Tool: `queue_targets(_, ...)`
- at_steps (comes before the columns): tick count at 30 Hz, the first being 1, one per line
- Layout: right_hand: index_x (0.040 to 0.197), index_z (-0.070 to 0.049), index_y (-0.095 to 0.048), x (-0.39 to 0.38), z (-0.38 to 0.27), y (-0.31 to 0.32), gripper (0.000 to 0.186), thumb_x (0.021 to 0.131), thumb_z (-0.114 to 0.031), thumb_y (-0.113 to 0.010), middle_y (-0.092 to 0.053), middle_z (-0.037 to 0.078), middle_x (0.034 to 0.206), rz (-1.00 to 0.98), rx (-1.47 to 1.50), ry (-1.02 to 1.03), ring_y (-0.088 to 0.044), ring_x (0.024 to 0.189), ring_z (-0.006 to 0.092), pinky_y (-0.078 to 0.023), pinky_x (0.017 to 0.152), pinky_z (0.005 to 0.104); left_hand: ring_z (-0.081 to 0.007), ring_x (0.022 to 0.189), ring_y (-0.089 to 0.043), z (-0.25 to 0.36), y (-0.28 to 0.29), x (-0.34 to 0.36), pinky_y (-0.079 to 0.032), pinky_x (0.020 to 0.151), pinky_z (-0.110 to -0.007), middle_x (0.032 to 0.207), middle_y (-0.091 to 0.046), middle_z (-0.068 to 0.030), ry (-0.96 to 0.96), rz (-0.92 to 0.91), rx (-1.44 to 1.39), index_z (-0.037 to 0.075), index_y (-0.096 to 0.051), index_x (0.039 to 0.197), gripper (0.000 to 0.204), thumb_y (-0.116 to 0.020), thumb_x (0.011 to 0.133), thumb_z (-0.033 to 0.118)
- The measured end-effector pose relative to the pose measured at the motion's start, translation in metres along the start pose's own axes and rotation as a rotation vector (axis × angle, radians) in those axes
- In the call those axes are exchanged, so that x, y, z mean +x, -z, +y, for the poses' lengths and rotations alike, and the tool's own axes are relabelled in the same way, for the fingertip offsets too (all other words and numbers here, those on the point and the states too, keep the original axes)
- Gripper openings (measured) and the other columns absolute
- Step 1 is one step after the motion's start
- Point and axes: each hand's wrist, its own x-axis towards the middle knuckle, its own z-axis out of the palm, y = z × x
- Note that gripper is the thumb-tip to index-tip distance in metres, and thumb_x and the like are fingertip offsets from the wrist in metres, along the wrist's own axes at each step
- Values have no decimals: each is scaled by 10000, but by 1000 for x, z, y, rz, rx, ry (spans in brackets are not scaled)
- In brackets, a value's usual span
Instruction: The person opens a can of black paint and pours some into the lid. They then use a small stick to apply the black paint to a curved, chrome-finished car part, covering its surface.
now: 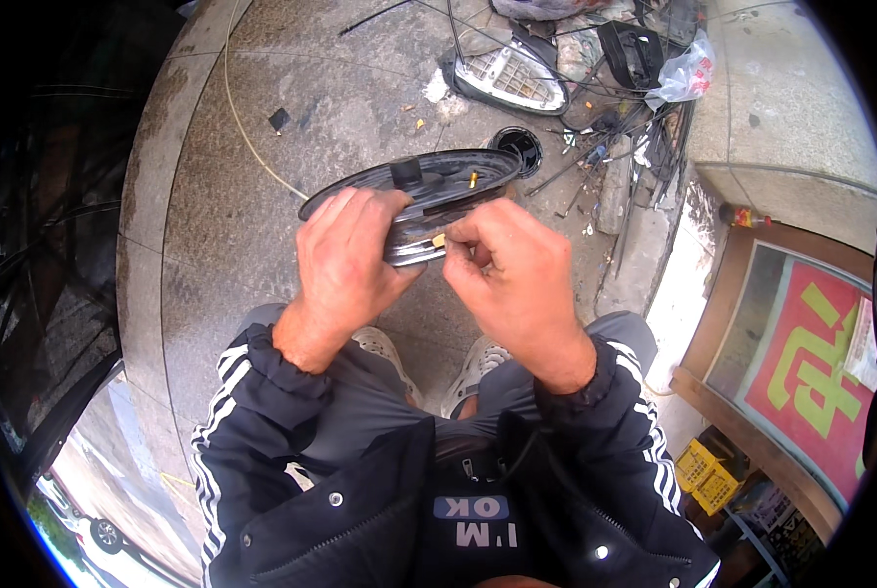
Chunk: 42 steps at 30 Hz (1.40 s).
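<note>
A black wheel rim point(336, 190) with a hub and a silver edge is held tilted above the ground in front of me. My left hand point(345, 255) grips its near side, fingers wrapped over the edge. Close to the right of it, my right hand point(512, 274) pinches a small pale yellow piece point(438, 240) against the rim's near edge; the piece is partly hidden by my fingers. A short yellow piece point(473, 179) stands up inside the rim. Behind the rim sits a round black container point(517, 149).
A white-and-black triangular part point(512, 73), cables, bags and scrap lie at the back right on the pavement point(223, 137). A thin hose point(252, 147) runs at the left. On my right stand a wooden-framed red sign point(791, 363) and a yellow crate point(703, 470). A bottle point(747, 216) lies near the wall.
</note>
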Motion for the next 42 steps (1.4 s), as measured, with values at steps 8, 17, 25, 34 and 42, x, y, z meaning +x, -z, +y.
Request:
queue_targets(8, 914, -24, -688, -2, 16, 28, 151, 787, 23, -755, -657, 75, 799, 17, -8, -100, -633, 623, 181, -507, 589, 312, -322, 760, -675, 4, 6, 0, -546, 694, -409, 847, -674, -111, 24, 30, -48, 41, -666, 1033, 479, -863, 598, 84)
queue_targets(17, 915, 31, -716, -4, 49, 49, 90, 833, 32, -754, -678, 39, 790, 43, -26, -243, -593, 650, 55, -477, 592, 226, -312, 771, -674, 4, 13, -8, -533, 672, -387, 914, -700, -124, 3, 0, -62, 34, -645, 1071, 577, -876, 542, 26)
queue_targets(25, 894, -22, -688, -9, -17, 11, 144, 787, 44, -758, -674, 88, 834, -15, 16, 117, -656, 636, 186, -533, 587, 316, -328, 771, -675, 4, 4, -5, -544, 690, -406, 888, -688, -122, -32, 22, -42, 36, -656, 1047, 511, -874, 587, 75)
queue_targets(34, 875, -60, -638, -12, 4, 24, 174, 757, -5, -753, -620, 99, 803, -8, -107, -15, -652, 694, 308, -521, 605, 404, -340, 757, -670, 6, 7, -5, -541, 687, -410, 875, -685, -135, -39, 14, -60, 24, -651, 1035, 517, -889, 578, 71)
queue_targets(42, 927, -11, -691, -9, 57, 51, 141, 800, 6, -748, -677, 73, 801, 22, -86, -219, -647, 651, 144, -513, 610, 293, -324, 754, -675, 1, 7, -9, -541, 694, -390, 898, -698, -136, -56, 31, -65, 26, -653, 1050, 542, -893, 565, 53)
